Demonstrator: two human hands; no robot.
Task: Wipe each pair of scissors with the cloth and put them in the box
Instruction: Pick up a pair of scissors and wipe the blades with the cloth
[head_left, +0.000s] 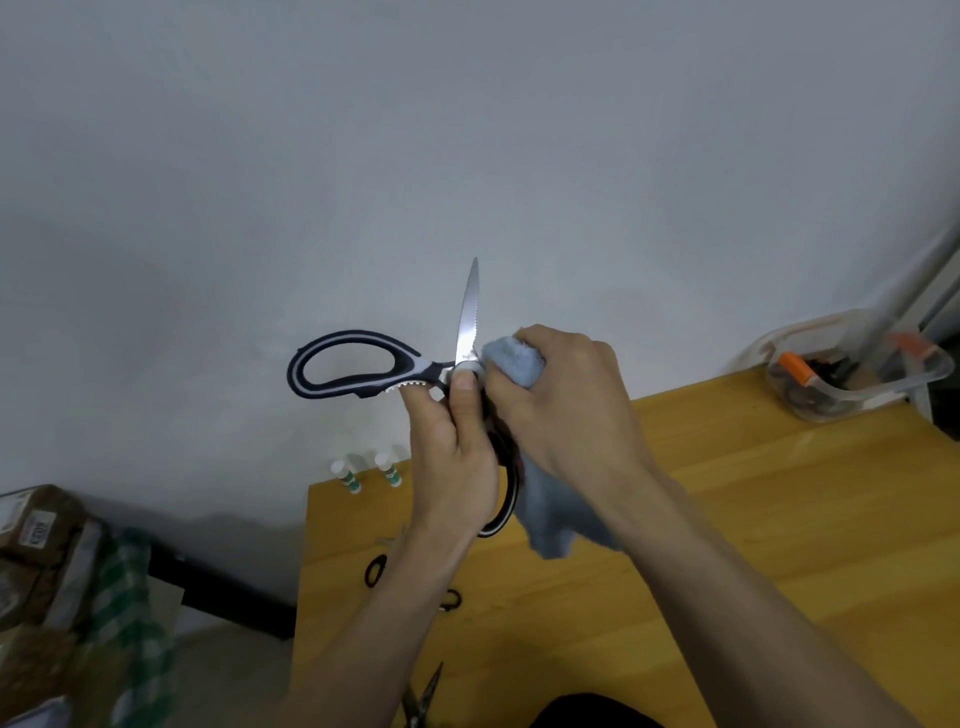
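I hold a large pair of black-and-white kitchen scissors (358, 364) spread wide open above the table. My left hand (452, 457) grips them at the pivot and lower handle, thumb on the rivet. One serrated blade points straight up; the other blade is hidden inside the light blue cloth (519, 358). My right hand (561, 400) grips that cloth, bunched around the hidden blade, with the rest of it hanging down below. The clear plastic box (852, 374) stands at the table's far right corner with orange-handled scissors inside.
On the yellow wooden table (727, 519) lie other scissors: black-handled ones (375, 569) under my left forearm and a slim metal pair (423, 696) at the near edge. Two small white-and-green bottles (369, 470) stand at the back left corner. Cardboard boxes (36, 545) sit on the floor, left.
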